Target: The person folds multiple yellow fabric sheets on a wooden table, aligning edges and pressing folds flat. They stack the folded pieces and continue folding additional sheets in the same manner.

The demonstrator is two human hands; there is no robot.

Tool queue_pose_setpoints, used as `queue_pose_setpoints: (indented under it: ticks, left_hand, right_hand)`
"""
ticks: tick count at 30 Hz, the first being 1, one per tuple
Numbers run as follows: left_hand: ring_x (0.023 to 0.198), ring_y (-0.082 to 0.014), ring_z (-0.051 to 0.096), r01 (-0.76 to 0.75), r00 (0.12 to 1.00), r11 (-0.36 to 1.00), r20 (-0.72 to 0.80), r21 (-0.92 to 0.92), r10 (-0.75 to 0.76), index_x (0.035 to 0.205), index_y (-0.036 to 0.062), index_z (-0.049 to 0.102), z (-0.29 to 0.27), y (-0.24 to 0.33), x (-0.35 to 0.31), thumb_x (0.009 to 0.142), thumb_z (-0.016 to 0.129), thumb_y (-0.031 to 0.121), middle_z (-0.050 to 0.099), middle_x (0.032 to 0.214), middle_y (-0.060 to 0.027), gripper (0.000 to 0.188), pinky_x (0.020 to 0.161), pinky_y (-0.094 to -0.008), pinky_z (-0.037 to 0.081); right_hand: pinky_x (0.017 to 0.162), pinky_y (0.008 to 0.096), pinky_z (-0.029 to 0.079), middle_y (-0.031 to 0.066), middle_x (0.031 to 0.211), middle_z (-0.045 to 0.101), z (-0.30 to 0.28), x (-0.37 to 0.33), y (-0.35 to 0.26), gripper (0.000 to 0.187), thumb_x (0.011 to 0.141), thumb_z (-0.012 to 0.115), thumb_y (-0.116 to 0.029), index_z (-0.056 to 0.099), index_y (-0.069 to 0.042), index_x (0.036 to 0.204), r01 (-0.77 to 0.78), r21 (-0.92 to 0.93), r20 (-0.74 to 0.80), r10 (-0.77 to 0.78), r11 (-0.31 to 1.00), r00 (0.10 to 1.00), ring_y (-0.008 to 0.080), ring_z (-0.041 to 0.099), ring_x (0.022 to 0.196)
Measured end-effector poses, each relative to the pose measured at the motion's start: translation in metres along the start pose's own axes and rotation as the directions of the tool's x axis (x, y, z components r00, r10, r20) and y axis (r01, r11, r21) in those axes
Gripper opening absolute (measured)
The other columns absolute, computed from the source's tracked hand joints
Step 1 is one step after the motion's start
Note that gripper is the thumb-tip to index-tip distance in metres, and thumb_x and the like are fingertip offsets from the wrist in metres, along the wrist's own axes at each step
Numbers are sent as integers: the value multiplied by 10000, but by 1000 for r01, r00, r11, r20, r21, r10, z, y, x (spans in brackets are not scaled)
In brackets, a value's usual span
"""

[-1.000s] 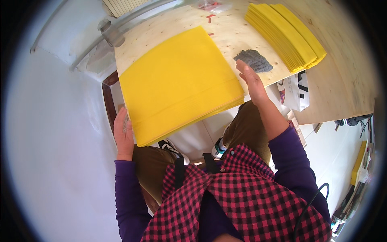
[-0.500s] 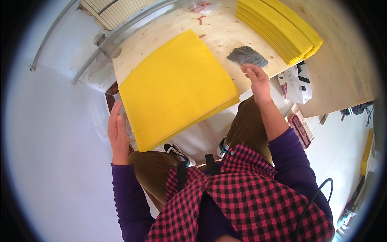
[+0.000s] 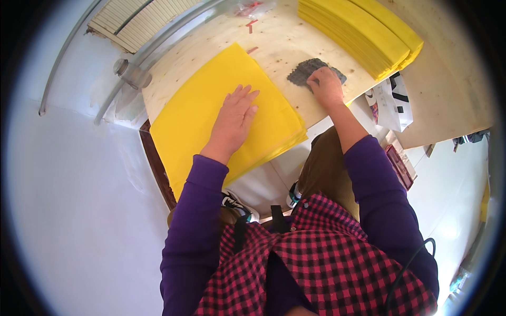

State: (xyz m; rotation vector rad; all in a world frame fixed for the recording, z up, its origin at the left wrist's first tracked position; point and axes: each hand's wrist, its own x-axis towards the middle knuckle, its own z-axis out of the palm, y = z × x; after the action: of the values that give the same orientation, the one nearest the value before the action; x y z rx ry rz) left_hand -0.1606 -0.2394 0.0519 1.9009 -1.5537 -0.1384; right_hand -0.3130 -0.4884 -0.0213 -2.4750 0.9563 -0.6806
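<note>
Apparently midway, left hand on yellow, right hand at grey

From my remote seat, I see the left hand spread palm-down, fingers straight and close together, over a broad flat pile of bright yellow, fabric-like sheets; it grips nothing. The right hand is narrowed, fingers bent onto a crumpled dark grey textured cloth. I cannot tell whether they pinch it or merely touch it.

As I judge it, the gathering is largely done: the pile's layers lie nearly flush, slightly staggered at the corner below the right hand. Beyond that hand, farther right, sits a thick yellow bundle in folded layers, already neatly stacked. The grey cloth has not been lifted clear. How many layers remain to be handled, I cannot tell.

Under it all is a pale, knotted wooden table, with red tape marks ahead of and between the hands. Beyond the left hand, to its left, I make out a clear jar near a cream slatted panel. A whitish wall fills that side; a white printed bag hangs right of the right hand, above a pale floor.
</note>
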Motion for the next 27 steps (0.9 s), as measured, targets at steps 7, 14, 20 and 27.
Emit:
queue_pose_setpoints:
  ticks: [7,14,20,27]
  left_hand:
    - [1360,-374,365,39,999,999,-28,1,-39,1321,27,521,29,-20,-1,962,504,248,458,1416,-199,422,1140,-452,252]
    - [1357,-369,370,28,999,998,-32,64,-26,1316,35,530,31,-20,-3,939,537,280,461,1419,-186,450,1137,-455,258]
    - [1350,-369,375,13,999,996,-35,92,-10,1310,42,540,30,-17,-3,901,577,353,468,1412,-185,515,1136,-457,255]
    - [1349,-367,375,24,999,993,-41,117,-19,1302,46,548,31,-19,-3,874,600,370,465,1416,-183,539,1132,-455,264]
  right_hand:
    - [855,397,466,84,986,597,2,4,-5,185,830,691,-248,661,-95,930,-103,1,-25,103,995,994,302,577,956]
    - [807,413,503,96,1028,606,-3,9,2,225,865,658,-264,627,-104,1019,-120,38,-53,122,992,991,314,607,975]
    - [779,440,505,104,1001,635,2,31,5,249,924,562,-338,636,-102,952,-149,-165,21,155,975,988,339,626,918]
    - [809,451,496,117,1039,647,6,29,13,275,955,509,-334,645,-96,971,-193,-123,15,196,973,980,344,617,964]
